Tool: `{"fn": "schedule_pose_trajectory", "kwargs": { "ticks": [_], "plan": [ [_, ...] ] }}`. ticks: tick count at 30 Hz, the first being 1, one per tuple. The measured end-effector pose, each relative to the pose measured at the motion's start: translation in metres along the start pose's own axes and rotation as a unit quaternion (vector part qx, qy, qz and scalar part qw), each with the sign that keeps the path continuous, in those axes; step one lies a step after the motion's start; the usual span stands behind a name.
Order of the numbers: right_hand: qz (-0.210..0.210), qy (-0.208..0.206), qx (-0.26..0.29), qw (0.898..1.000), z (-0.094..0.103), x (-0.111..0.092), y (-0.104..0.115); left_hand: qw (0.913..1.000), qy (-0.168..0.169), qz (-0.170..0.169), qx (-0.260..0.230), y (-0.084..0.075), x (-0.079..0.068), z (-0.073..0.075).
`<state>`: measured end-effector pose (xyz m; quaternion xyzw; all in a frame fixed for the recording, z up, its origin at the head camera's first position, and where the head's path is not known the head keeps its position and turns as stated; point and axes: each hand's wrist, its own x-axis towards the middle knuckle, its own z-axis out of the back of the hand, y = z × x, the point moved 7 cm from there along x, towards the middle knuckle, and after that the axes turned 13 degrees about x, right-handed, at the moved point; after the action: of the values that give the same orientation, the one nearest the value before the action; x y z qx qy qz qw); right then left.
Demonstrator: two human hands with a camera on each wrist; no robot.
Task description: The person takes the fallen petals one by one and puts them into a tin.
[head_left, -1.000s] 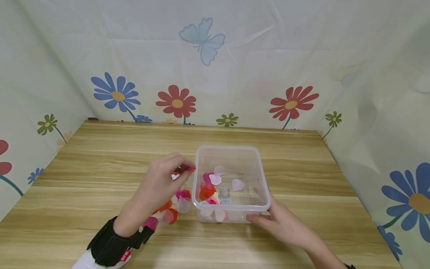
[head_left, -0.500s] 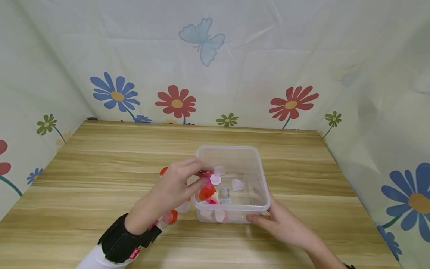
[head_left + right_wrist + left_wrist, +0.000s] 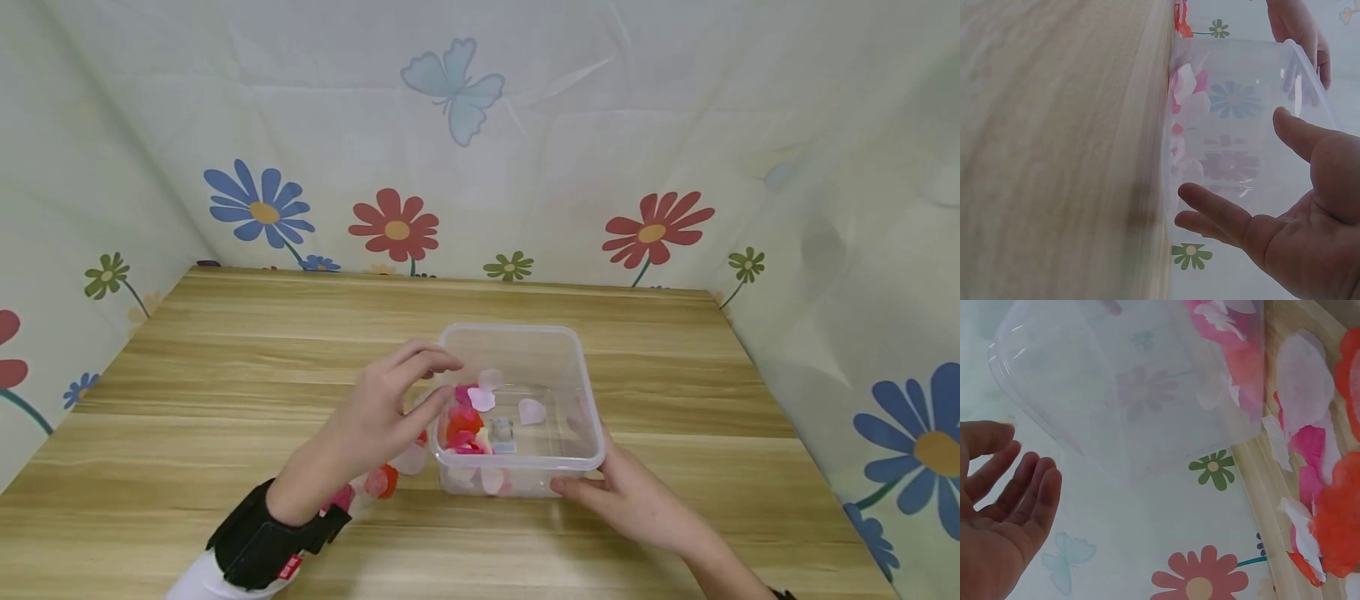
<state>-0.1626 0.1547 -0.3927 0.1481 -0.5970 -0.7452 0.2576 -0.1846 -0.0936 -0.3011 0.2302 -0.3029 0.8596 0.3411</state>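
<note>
A clear square plastic box (image 3: 513, 462) stands on the table with pink, red, white and lilac petals (image 3: 465, 421) inside, mostly along its left side. My left hand (image 3: 382, 408) is over the box's left rim, thumb and fingers apart, nothing between them. In the left wrist view its fingers (image 3: 1044, 487) are loosely bent beside the box wall. My right hand (image 3: 630, 500) rests against the box's near right corner, thumb on the front wall and fingers along the right side. The right wrist view shows those fingers (image 3: 1216, 209) spread and nearly straight against the plastic.
More loose petals (image 3: 386, 482) lie on the wooden table (image 3: 262, 367) left of the box, partly hidden under my left hand and forearm. A small label (image 3: 502, 433) shows at the box's bottom. A flower-printed cloth (image 3: 562, 167) walls in the back and sides.
My left hand came from the petal pile with a pink petal, reached over the box's left rim, let it go inside, then drew back slightly with fingers spread. My right hand and the box stayed still.
</note>
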Motion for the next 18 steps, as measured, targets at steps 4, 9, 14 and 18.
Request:
{"fn": "schedule_pose_trajectory", "kwargs": {
  "ticks": [4, 9, 14, 18],
  "plan": [
    [0.000, -0.001, -0.006, 1.000, 0.000, 0.000, 0.000, 0.9984, -0.033, 0.040, 0.024, 0.011, -0.006, 0.007],
    [0.001, 0.001, 0.000, 1.000, 0.000, 0.000, 0.000, 0.9932, -0.027, 0.098, 0.057, 0.029, -0.016, 0.007],
    [-0.001, 0.001, -0.002, 1.000, 0.000, 0.000, 0.000, 0.9804, 0.052, 0.159, 0.104, 0.047, -0.028, -0.008],
    [-0.005, 0.001, -0.002, 1.000, -0.001, 0.000, -0.001, 0.9644, 0.145, 0.192, 0.108, 0.057, -0.038, -0.026]
  ]
}}
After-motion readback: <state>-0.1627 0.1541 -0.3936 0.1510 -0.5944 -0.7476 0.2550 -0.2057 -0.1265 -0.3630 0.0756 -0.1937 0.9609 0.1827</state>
